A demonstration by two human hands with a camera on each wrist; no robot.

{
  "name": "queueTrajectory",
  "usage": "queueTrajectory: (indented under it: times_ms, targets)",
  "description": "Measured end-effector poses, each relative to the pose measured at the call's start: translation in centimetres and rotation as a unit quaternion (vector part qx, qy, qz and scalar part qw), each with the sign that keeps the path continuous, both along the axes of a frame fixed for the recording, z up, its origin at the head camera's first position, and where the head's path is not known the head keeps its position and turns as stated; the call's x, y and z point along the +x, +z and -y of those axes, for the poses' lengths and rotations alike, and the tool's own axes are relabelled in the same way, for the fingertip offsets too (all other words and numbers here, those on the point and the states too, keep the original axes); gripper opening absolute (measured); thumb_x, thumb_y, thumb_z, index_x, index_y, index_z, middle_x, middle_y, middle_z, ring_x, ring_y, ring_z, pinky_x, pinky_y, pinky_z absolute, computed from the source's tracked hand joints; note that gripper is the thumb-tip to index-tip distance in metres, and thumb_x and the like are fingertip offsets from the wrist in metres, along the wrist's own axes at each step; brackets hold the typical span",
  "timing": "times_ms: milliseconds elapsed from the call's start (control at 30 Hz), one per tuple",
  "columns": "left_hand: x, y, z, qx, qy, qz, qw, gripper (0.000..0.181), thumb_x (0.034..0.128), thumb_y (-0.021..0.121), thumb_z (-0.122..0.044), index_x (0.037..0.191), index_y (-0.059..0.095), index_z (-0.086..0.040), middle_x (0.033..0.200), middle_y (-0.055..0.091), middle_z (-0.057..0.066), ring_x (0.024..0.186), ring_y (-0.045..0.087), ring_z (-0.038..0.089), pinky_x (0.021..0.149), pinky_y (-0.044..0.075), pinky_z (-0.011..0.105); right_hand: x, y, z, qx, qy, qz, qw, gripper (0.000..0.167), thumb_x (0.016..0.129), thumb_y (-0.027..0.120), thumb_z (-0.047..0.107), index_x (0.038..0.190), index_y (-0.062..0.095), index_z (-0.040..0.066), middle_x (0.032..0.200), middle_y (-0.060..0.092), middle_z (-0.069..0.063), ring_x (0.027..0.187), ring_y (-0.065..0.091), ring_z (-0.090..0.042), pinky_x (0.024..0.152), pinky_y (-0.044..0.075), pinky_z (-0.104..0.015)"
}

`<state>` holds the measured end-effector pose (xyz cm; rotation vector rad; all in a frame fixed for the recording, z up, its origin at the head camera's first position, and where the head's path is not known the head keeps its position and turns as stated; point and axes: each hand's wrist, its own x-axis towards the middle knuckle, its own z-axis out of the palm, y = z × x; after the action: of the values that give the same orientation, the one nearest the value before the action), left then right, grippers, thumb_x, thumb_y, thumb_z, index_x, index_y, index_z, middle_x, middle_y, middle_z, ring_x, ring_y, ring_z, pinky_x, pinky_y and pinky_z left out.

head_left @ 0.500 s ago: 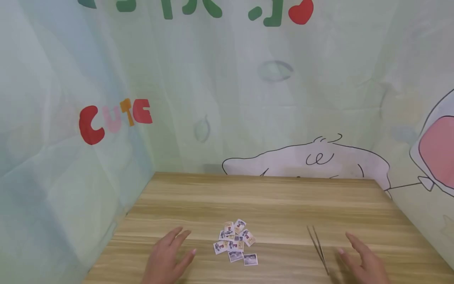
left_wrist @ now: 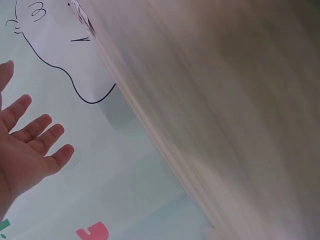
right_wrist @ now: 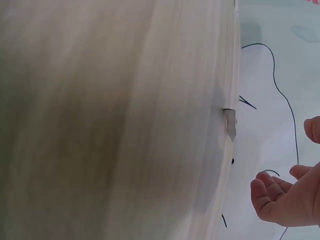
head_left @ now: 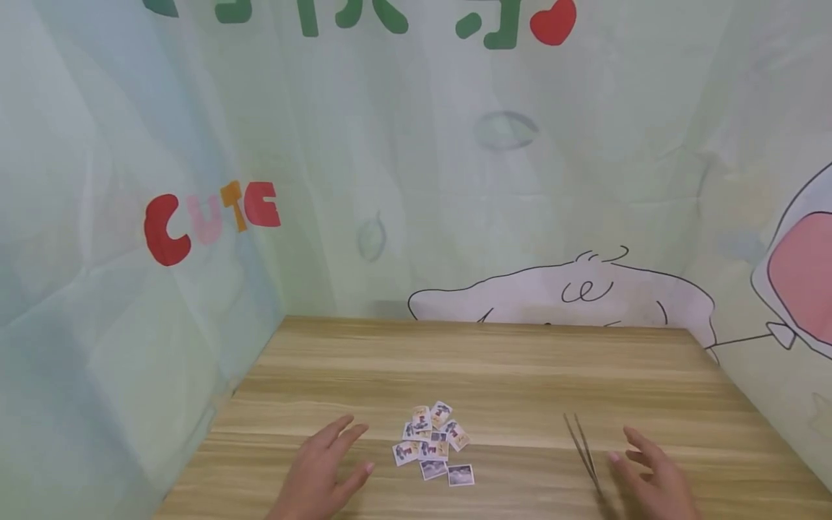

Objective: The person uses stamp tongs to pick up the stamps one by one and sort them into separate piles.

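A loose pile of small white-edged picture stamps lies on the wooden table, several of them overlapping. To its left hovers my left hand, fingers spread and nothing in them; the left wrist view also shows that hand with its fingers apart. A pair of thin metal tweezers rests right of the stamps, tips pointing away from me. Just right of the tweezers is my right hand, empty, thumb and forefinger apart. In the right wrist view this hand has some fingers loosely bent.
The wooden table reaches back to a pale green printed cloth hanging behind and at the sides. A cartoon animal drawing is on the cloth behind the table's far edge.
My left hand has moved a little right, nearer the stamps. My right hand has shifted slightly left, nearer the tweezers. Stamps and tweezers lie as before.
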<state>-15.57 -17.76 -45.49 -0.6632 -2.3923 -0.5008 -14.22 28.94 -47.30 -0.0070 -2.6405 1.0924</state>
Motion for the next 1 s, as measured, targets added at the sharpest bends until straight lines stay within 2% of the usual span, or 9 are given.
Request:
queueTrajectory:
  times_ms: [267, 433, 733, 900, 1000]
  targets:
    - [-0.4, 0.3, -1.0, -0.018, -0.026, 0.030, 0.9991, 0.048, 0.0742, 0.076, -0.031, 0.114, 0.064, -0.008, 0.120, 0.057, 0.016, 0.103, 0.056, 0.034, 0.079, 0.047, 0.052, -0.2, -0.6, 0.5, -0.056, -0.003, 0.089, 0.9944, 0.061, 0.093, 0.055, 0.033, 0.134, 0.037, -0.009, 0.128, 0.042, -0.036, 0.107, 0.052, -0.045, 0.080, 0.049, -0.048]
    - [-0.5, 0.5, -1.6, -0.029, -0.036, 0.030, 0.9985, 0.049, 0.0729, 0.077, -0.031, 0.114, 0.064, -0.009, 0.121, 0.056, 0.017, 0.104, 0.056, 0.034, 0.079, 0.047, 0.052, -0.3, -0.9, 1.0, -0.086, 0.004, 0.112, 0.9901, 0.062, 0.092, 0.057, 0.033, 0.134, 0.038, -0.008, 0.127, 0.043, -0.035, 0.106, 0.053, -0.042, 0.081, 0.049, -0.047]
    - [-0.7, 0.6, -2.7, -0.044, -0.046, 0.052, 0.9966, 0.049, 0.0741, 0.075, -0.032, 0.116, 0.062, -0.011, 0.126, 0.053, 0.013, 0.111, 0.052, 0.031, 0.086, 0.044, 0.051, -1.0, -1.6, 1.9, -0.112, 0.017, 0.113, 0.9871, 0.061, 0.089, 0.063, 0.026, 0.133, 0.038, -0.010, 0.124, 0.043, -0.038, 0.104, 0.053, -0.044, 0.075, 0.052, -0.042]
    - [-1.3, 0.2, -2.9, -0.060, -0.062, 0.067, 0.9941, 0.049, 0.0746, 0.075, -0.032, 0.117, 0.062, -0.011, 0.126, 0.053, 0.014, 0.113, 0.051, 0.029, 0.088, 0.044, 0.049, -1.3, -1.7, 2.2, -0.091, 0.022, 0.092, 0.9913, 0.058, 0.088, 0.065, 0.022, 0.130, 0.041, -0.011, 0.120, 0.046, -0.038, 0.099, 0.056, -0.043, 0.073, 0.053, -0.042]
    - [-1.6, -0.1, -3.1, -0.058, -0.073, 0.069, 0.9932, 0.048, 0.0753, 0.074, -0.032, 0.117, 0.062, -0.011, 0.125, 0.054, 0.014, 0.113, 0.051, 0.029, 0.088, 0.044, 0.048, -1.6, -1.7, 2.2, -0.081, 0.023, 0.099, 0.9915, 0.059, 0.088, 0.064, 0.024, 0.129, 0.041, -0.012, 0.118, 0.047, -0.038, 0.099, 0.056, -0.044, 0.073, 0.052, -0.045]
